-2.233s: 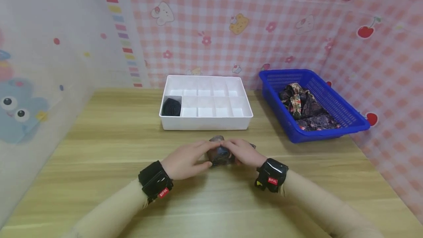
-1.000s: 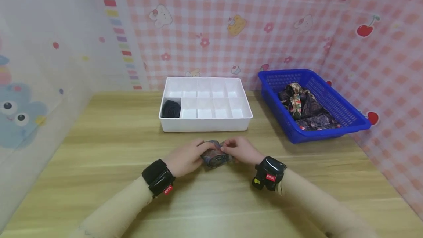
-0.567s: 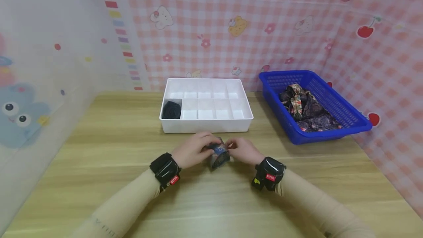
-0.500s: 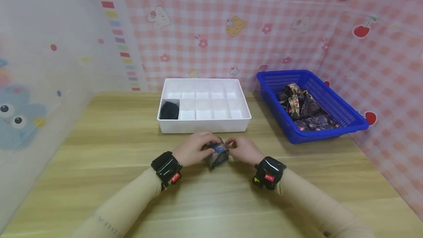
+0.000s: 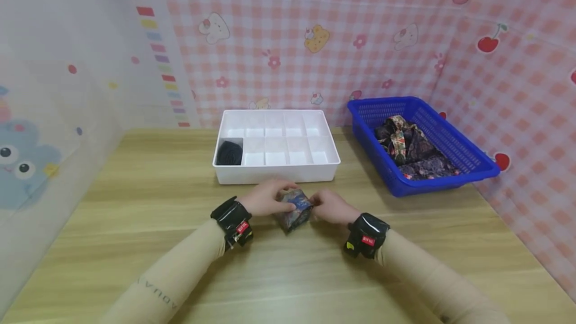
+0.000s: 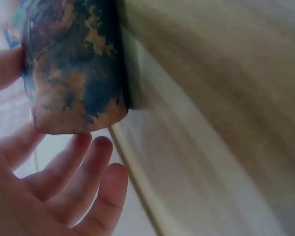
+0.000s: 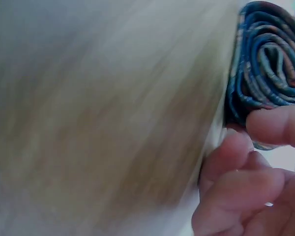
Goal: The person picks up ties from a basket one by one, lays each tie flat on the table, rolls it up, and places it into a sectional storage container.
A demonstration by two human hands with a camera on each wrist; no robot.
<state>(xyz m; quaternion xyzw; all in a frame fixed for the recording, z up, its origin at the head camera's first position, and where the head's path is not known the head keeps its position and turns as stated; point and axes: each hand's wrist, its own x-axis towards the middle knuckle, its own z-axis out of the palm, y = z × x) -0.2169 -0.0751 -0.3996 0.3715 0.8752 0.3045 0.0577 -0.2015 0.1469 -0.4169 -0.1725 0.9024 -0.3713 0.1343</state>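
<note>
A roll of blue, tan and reddish patterned cloth stands on the table between both hands. Its coiled layers show as a spiral end in the right wrist view. My left hand grips the roll from the left, thumb on the near face and forefinger at the edge; its other fingers are spread beside the cloth in the left wrist view. My right hand is at the roll's right side, fingers curled, thumb and fingertip pinching its lower edge.
A white divided box stands behind the hands, with a dark rolled cloth in its front left compartment. At right sits a blue mesh basket holding dark floral fabrics. Printed curtains enclose the back and sides.
From covering the roll with both hands, the fingers have shifted to its sides. The roll has turned and shows more of its patterned face. My left wrist has moved right; the right hand barely moved.
</note>
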